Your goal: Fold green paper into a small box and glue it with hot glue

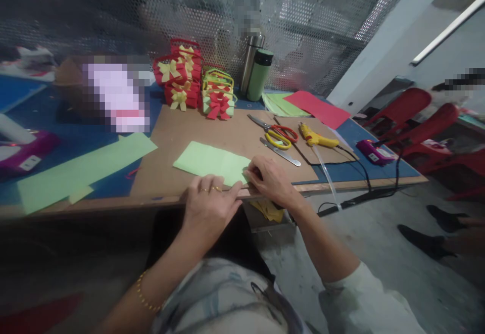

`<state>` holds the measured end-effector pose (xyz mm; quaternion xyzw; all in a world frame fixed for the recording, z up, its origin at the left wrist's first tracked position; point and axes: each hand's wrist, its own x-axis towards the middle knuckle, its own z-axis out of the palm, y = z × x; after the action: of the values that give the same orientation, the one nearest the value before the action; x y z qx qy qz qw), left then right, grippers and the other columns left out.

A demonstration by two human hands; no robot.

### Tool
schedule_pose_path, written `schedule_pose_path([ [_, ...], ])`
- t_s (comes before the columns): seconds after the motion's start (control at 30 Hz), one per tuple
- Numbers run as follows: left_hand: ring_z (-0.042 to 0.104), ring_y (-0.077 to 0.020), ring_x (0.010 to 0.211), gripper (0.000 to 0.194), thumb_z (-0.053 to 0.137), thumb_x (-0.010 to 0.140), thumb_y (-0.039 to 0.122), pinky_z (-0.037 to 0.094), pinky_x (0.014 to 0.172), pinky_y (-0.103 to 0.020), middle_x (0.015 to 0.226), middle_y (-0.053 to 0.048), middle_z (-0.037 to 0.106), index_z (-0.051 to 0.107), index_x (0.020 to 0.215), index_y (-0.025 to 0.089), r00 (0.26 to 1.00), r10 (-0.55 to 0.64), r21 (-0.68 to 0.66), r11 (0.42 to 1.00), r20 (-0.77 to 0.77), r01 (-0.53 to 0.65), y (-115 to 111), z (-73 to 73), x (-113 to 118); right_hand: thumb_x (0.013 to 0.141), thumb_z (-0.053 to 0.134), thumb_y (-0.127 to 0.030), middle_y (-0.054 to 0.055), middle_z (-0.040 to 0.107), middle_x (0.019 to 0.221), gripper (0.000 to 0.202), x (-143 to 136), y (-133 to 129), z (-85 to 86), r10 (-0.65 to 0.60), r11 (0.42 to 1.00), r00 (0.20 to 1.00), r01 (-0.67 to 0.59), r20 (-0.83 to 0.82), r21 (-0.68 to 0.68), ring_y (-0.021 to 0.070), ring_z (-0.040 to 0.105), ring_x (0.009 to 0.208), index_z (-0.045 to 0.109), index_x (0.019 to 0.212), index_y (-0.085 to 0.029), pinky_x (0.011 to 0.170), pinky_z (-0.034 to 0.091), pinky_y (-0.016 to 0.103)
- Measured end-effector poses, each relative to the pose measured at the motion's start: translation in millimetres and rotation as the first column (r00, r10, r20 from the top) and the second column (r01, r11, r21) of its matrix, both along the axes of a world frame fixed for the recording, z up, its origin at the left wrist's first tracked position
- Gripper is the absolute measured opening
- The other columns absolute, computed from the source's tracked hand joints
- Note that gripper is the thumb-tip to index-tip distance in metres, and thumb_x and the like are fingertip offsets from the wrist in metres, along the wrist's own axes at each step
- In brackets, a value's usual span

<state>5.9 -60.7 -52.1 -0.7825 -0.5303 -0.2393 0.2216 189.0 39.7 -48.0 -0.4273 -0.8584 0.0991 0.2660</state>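
Note:
A light green folded paper (210, 161) lies on a brown cardboard sheet (159, 172) at the table's front edge. My left hand (212, 202), with rings on its fingers, presses the paper's near edge, fingers bent over it and thumb pointing right. At the paper's right end, my right hand (271, 180) is closed with its curled fingers gripping the corner; the fingertips are partly hidden. Right of the paper lie scissors with red and yellow handles (280, 134) and a flat metal blade (280, 152). A longer green paper strip (87, 170) rests to the left.
A yellow glue gun (318, 138) sits on a small cardboard piece, its cable trailing right. Red bow-trimmed paper baskets (182, 79) and green ones (219, 96) stand behind, near a green bottle (260, 76). Red paper (318, 107) and purple power sockets (375, 152) are at the right.

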Motion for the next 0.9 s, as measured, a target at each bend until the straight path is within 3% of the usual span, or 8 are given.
schedule_pose_path([
  [0.13,0.060,-0.0345,0.115,0.023,0.069,0.092,0.033,0.039,0.098,-0.050,0.117,-0.014,0.071,0.076,0.112,0.025,0.999,-0.034,0.035,0.999,0.031,0.033,4,-1.0,0,0.095,0.054,-0.022,0.003,0.062,0.080,0.011,3,-3,-1.7,0.007,0.999,0.998,-0.004,-0.066,0.048,0.0189,0.054,0.075,0.055,0.084,-0.021,0.070,0.039,0.031],
  [0.23,0.063,-0.0321,0.113,0.022,0.066,0.095,0.031,0.038,0.099,-0.050,0.117,-0.013,0.073,0.075,0.114,0.023,0.996,-0.086,0.035,0.996,0.038,0.085,8,-2.4,-4,0.101,0.042,-0.019,0.010,0.064,0.097,0.020,7,-15,-2.8,0.047,0.980,0.995,-0.028,-0.091,0.198,0.0218,0.058,0.088,0.062,0.100,-0.019,0.078,0.045,0.034],
  [0.33,0.065,-0.0295,0.111,0.023,0.062,0.098,0.030,0.037,0.101,-0.050,0.118,-0.013,0.074,0.074,0.115,0.022,0.991,-0.120,0.039,0.992,0.055,0.118,10,-4.1,-7,0.105,0.044,-0.025,0.013,0.066,0.114,0.025,11,-34,-5.4,0.032,0.923,0.999,-0.043,0.034,0.382,0.0251,0.057,0.100,0.066,0.116,-0.019,0.086,0.043,0.039],
  [0.43,0.066,-0.0298,0.112,0.022,0.061,0.099,0.031,0.037,0.103,-0.050,0.119,-0.013,0.074,0.075,0.113,0.023,0.991,-0.115,0.036,0.993,0.061,0.113,11,-4.8,-8,0.105,0.050,-0.037,0.012,0.068,0.114,0.030,15,-48,-9.5,-0.009,0.875,0.990,-0.061,0.141,0.480,0.0254,0.056,0.101,0.068,0.121,-0.019,0.090,0.040,0.040],
  [0.7,0.066,-0.0312,0.111,0.022,0.062,0.097,0.030,0.037,0.103,-0.052,0.118,-0.013,0.074,0.076,0.113,0.023,0.992,-0.109,0.024,0.994,0.059,0.108,10,-3.6,-7,0.107,0.047,-0.037,0.010,0.072,0.109,0.033,15,-55,-18.7,-0.061,0.872,0.988,-0.017,0.143,0.490,0.0223,0.057,0.095,0.065,0.127,-0.018,0.095,0.035,0.039],
  [0.9,0.065,-0.0318,0.113,0.023,0.063,0.096,0.030,0.039,0.104,-0.053,0.119,-0.013,0.074,0.076,0.115,0.024,0.991,-0.113,-0.009,0.993,0.069,0.114,10,-3.0,-8,0.105,0.051,-0.036,0.011,0.071,0.110,0.029,8,-57,-17.0,-0.098,0.934,0.979,0.027,0.181,0.357,0.0245,0.056,0.097,0.067,0.125,-0.022,0.101,0.031,0.043],
])
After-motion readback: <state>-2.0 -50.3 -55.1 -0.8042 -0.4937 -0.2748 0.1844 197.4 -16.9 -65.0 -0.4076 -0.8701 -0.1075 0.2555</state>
